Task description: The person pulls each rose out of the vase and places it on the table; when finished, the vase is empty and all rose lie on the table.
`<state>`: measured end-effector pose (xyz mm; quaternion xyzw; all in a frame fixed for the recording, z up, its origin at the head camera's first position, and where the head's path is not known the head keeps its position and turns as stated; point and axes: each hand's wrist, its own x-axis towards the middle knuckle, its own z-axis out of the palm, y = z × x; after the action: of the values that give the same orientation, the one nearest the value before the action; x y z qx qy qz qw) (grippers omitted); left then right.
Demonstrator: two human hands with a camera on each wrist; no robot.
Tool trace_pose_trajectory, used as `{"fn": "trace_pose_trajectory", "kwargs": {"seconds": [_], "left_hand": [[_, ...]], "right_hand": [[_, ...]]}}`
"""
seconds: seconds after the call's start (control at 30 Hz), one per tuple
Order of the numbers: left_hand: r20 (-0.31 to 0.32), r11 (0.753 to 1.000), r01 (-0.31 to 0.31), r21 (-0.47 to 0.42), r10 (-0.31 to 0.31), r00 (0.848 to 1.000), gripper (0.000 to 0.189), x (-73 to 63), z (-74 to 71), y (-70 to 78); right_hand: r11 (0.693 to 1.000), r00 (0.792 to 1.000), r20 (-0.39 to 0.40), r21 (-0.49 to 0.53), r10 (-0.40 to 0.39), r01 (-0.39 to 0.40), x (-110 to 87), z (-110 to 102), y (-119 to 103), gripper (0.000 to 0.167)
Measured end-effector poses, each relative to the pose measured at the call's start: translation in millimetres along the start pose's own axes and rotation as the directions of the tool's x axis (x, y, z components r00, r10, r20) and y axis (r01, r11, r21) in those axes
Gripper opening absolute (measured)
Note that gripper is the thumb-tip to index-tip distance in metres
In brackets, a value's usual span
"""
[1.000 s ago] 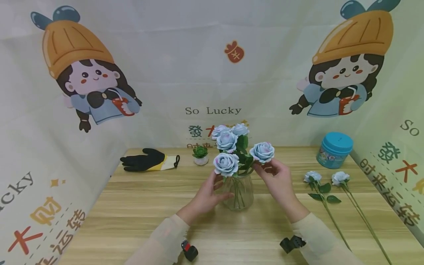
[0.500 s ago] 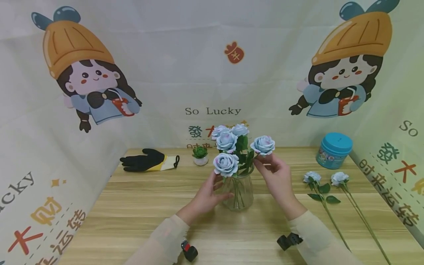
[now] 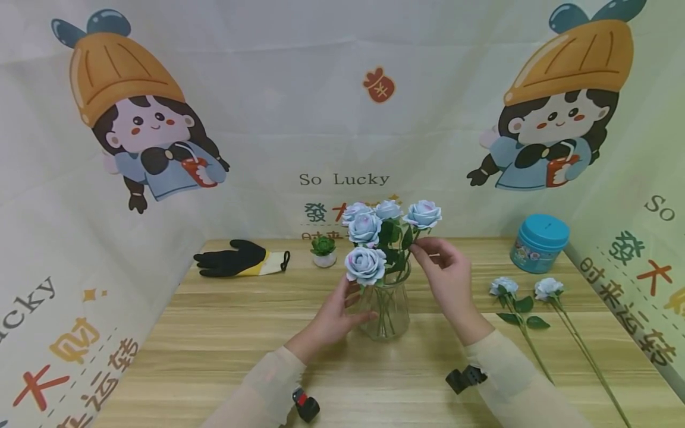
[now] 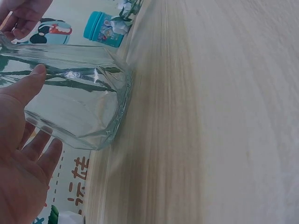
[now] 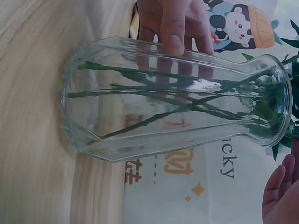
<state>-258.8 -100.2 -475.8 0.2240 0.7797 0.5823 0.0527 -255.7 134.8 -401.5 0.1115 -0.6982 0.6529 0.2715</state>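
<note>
A clear faceted glass vase (image 3: 395,309) stands upright on the wooden table with several pale blue roses (image 3: 366,266) in it. My left hand (image 3: 338,312) holds the vase from its left side; in the left wrist view the thumb lies along the near glass and the fingers reach behind. My right hand (image 3: 449,276) pinches the stem of one blue rose (image 3: 423,214) just above the rim on the right. In the right wrist view, green stems (image 5: 140,122) cross inside the vase. The right fingertips are partly hidden by leaves there.
Two loose blue roses (image 3: 549,289) with long stems lie on the table (image 3: 214,333) at the right. Behind them stands a blue lidded jar (image 3: 541,244). A small potted succulent (image 3: 323,251) and a black and yellow glove (image 3: 241,259) are at the back left.
The rose in my right hand has risen and its head now stands more upright, level with the rear roses. My right hand has moved up slightly. The left hand has stayed on the vase.
</note>
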Motion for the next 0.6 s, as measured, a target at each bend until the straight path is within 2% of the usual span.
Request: {"fn": "trace_pose_trajectory", "kwargs": {"seconds": [0.43, 0.6], "left_hand": [[0.009, 1.000, -0.030, 0.009, 0.030, 1.000, 0.103, -0.6, -0.8, -1.7], [0.007, 0.999, -0.033, 0.016, 0.033, 0.999, 0.106, -1.1, -0.6, -0.8]], "right_hand": [[0.997, 0.999, -0.040, -0.073, -0.035, 0.032, 19.5, -3.2, -10.6, 0.018], [0.998, 0.997, -0.049, -0.038, -0.060, 0.058, 28.4, -5.5, -16.3, 0.016]]}}
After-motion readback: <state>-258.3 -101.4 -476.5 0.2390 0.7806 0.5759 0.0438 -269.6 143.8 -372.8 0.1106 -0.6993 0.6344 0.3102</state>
